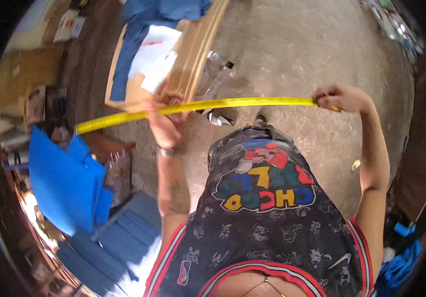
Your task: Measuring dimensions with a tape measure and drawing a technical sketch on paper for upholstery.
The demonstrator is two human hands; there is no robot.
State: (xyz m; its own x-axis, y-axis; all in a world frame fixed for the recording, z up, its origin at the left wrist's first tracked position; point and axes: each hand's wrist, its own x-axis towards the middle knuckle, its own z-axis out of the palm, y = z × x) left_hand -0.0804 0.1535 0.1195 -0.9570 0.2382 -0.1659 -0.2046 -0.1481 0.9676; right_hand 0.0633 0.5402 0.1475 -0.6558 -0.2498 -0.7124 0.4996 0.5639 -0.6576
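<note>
A long yellow tape measure [242, 102] stretches across in front of me at waist height, slightly bowed. My right hand [340, 98] is closed around its right end, and what lies inside that fist is mostly hidden. Farther left, my left hand [166, 116] grips the strip with bent, somewhat blurred fingers. Beyond that hand the strip runs on freely and ends above a blue folded piece [62, 173].
A wooden table [205, 47] at the upper left bears dark blue cloth [139, 15] and white paper sheets [156, 52]. Dark blue slatted pieces [124, 230] are at the lower left. A clear plastic bottle [218, 74] lies on the concrete floor [282, 54]. Blue material [403, 265] is piled at the lower right.
</note>
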